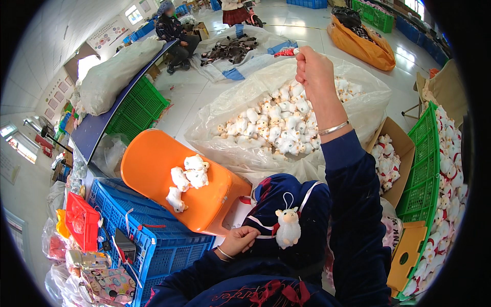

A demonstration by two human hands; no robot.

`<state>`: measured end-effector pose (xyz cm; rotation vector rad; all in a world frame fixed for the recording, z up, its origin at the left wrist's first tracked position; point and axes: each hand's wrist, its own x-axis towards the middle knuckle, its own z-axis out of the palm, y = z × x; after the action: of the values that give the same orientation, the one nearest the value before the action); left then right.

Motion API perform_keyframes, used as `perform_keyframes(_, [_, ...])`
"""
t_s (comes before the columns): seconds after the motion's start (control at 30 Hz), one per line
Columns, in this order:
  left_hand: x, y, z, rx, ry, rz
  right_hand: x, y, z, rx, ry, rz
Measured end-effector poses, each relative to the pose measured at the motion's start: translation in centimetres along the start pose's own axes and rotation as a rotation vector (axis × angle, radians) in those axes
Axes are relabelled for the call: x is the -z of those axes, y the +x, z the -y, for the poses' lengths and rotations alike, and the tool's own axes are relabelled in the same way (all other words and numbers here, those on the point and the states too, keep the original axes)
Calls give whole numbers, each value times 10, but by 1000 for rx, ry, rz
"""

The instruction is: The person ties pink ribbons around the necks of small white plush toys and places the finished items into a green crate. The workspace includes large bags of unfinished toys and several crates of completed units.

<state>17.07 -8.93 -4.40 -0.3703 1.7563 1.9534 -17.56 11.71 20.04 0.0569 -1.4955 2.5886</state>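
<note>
A small white plush sheep (289, 228) with a hanging loop lies on my lap, against dark blue trousers. Close to its left side is my left hand (238, 241), fingertips pressed together; whatever they pinch is too small to make out. A bit of red shows at the plush's neck. My right hand (316, 71), raised far out with the arm stretched, is closed in a fist. From that fist a small red-and-white thing (286, 51) sticks out to the left; its kind is unclear.
Several white plush toys (188, 176) sit on an orange chair (148, 153). Ahead lies a big clear plastic sheet (209, 123) heaped with more. Blue crates (179, 256) stand left; a cardboard box (401, 148) and green crate (422, 169) right. A person (174, 33) sits farther back.
</note>
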Motion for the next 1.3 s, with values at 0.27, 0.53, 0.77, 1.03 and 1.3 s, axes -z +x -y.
perform_keyframes(0.27, [1, 1, 2, 3, 0, 9, 1, 3, -2, 7, 5, -10])
perform_keyframes(0.53, [1, 0, 4, -3, 58, 23, 9, 27, -8, 32, -53, -31])
perform_keyframes(0.77, [1, 5, 1, 18, 17, 6, 29, 61, -9, 67, -133, -99])
perform_keyframes(1.03, [8, 12, 1, 72, 2, 63, 43, 76, -17, 54, -171, -144])
perform_keyframes(1.3, [8, 13, -2, 101, -13, 35, 53, 84, -26, 41, -154, -155])
